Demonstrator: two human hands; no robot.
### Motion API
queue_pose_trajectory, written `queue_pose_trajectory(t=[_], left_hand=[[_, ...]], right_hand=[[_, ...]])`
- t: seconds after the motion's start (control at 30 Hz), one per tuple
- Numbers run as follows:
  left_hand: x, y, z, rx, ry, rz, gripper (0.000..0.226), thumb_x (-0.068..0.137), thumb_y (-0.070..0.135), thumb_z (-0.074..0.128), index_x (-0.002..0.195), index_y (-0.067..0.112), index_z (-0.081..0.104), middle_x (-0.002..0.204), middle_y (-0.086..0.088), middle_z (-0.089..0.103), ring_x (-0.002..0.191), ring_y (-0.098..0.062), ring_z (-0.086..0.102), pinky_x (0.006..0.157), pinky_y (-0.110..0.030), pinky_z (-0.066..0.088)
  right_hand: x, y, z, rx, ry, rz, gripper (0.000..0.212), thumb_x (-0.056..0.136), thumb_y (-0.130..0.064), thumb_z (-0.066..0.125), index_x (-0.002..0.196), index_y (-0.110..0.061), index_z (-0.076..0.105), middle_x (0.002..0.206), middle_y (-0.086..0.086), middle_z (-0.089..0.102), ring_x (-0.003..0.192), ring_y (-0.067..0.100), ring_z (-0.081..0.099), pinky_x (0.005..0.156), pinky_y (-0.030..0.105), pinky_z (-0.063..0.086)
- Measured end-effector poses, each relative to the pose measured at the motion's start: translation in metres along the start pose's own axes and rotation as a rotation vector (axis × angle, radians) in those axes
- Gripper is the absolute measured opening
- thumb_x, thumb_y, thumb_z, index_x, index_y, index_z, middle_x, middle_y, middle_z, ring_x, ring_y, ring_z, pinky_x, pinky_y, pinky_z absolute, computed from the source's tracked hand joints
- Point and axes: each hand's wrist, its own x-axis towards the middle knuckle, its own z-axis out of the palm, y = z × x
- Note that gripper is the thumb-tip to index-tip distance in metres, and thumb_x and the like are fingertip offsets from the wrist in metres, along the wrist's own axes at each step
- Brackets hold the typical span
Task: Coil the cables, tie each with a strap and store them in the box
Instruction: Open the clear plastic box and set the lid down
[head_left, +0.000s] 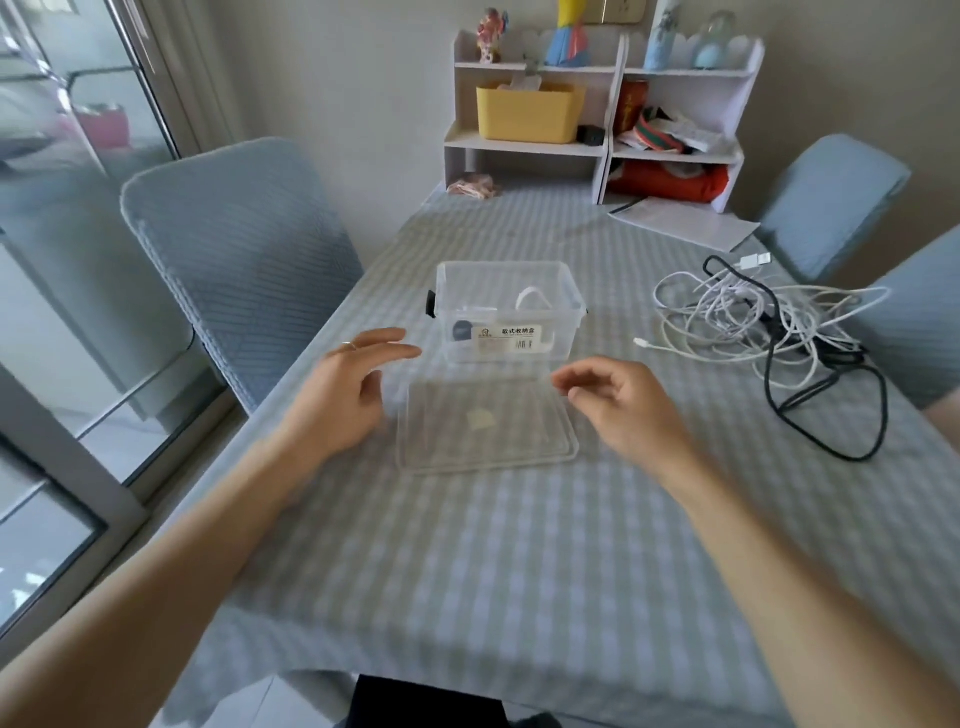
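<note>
On the table, your left hand and right hand hover loose, holding nothing, beside the lid. Open box behind; tangled cables right.

A blue-grey checked tablecloth covers the table. At its far end stands a white shelf unit holding a yellow bin, a red can and figurines. Papers lie beside it. Blue-covered chairs flank the table, by a glass door.
</note>
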Motion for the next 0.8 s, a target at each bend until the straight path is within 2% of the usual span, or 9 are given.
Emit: queue_pose_trajectory(t=[0.07,0.1,0.17,0.27,0.33,0.4,0.5,0.63,0.8], left_hand=[[0.009,0.012,-0.004,-0.211,0.099,-0.217,0.040,0.086,-0.013,0.053,0.097,0.020,0.073,0.105,0.004,0.071,0.092,-0.008,0.066,0.078,-0.009,0.046],[0.018,0.017,-0.004,-0.348,0.100,-0.360,0.031,0.089,-0.006,0.057,0.092,0.020,0.072,0.097,0.003,0.073,0.084,-0.010,0.067,0.076,-0.013,0.049],[0.043,0.021,-0.007,-0.643,0.023,-0.669,0.009,0.091,0.012,0.064,0.092,0.017,0.071,0.098,-0.004,0.075,0.080,-0.015,0.069,0.075,-0.027,0.055],[0.082,0.021,-0.009,-0.785,-0.133,-0.893,0.024,0.092,0.035,0.065,0.100,0.012,0.067,0.099,-0.010,0.072,0.078,-0.021,0.069,0.073,-0.034,0.057],[0.101,0.020,0.001,-0.721,-0.209,-0.890,0.035,0.088,0.046,0.067,0.101,0.013,0.065,0.088,-0.007,0.069,0.072,-0.021,0.066,0.068,-0.034,0.058],[0.115,0.024,0.014,-0.671,-0.241,-0.868,0.031,0.087,0.043,0.069,0.097,0.013,0.065,0.077,-0.005,0.062,0.062,-0.019,0.061,0.059,-0.030,0.056],[0.117,0.023,0.027,-0.718,-0.099,-0.828,0.017,0.089,0.024,0.067,0.095,0.010,0.060,0.070,-0.004,0.053,0.054,-0.017,0.053,0.047,-0.025,0.050],[0.101,0.039,0.028,-0.704,0.062,-0.610,0.013,0.093,0.012,0.062,0.102,0.007,0.055,0.055,0.005,0.058,0.048,-0.010,0.056,0.048,-0.028,0.053],[0.070,0.060,0.007,-0.746,-0.030,-0.381,0.031,0.091,0.003,0.067,0.117,0.004,0.050,0.088,-0.008,0.066,0.077,-0.018,0.069,0.070,-0.037,0.062]], right_hand=[[0.006,-0.001,0.000,0.035,0.079,0.019,0.036,0.087,0.003,0.059,0.079,-0.030,0.072,0.084,-0.009,0.075,0.085,0.012,0.072,0.086,0.035,0.056],[0.009,-0.002,0.001,0.075,0.113,0.043,0.034,0.088,0.003,0.058,0.078,-0.027,0.072,0.082,-0.005,0.075,0.081,0.014,0.071,0.084,0.038,0.057],[0.017,-0.006,0.001,0.171,0.166,0.111,0.029,0.090,0.004,0.057,0.079,-0.019,0.071,0.081,0.003,0.074,0.073,0.016,0.069,0.077,0.038,0.057],[0.017,-0.006,0.000,0.265,0.204,0.203,0.023,0.093,0.003,0.055,0.082,-0.012,0.069,0.076,0.005,0.071,0.064,0.014,0.065,0.064,0.025,0.054],[0.017,-0.001,0.001,0.278,0.199,0.245,0.022,0.095,0.002,0.056,0.082,-0.011,0.067,0.072,0.004,0.069,0.061,0.012,0.064,0.059,0.021,0.053],[0.021,0.000,-0.002,0.311,0.226,0.260,0.020,0.095,0.001,0.056,0.083,-0.010,0.066,0.070,0.005,0.068,0.058,0.010,0.063,0.056,0.019,0.053],[0.024,-0.005,-0.002,0.356,0.209,0.273,0.012,0.097,-0.005,0.057,0.087,-0.007,0.064,0.073,0.007,0.066,0.058,0.014,0.061,0.053,0.019,0.052],[0.035,-0.011,-0.008,0.456,0.221,0.339,0.015,0.099,-0.021,0.057,0.087,-0.014,0.060,0.080,0.008,0.068,0.060,0.017,0.064,0.053,0.025,0.051],[0.046,-0.024,-0.014,0.474,0.096,0.275,0.027,0.095,-0.033,0.063,0.109,-0.010,0.059,0.098,0.013,0.072,0.077,0.028,0.074,0.067,0.037,0.059]])
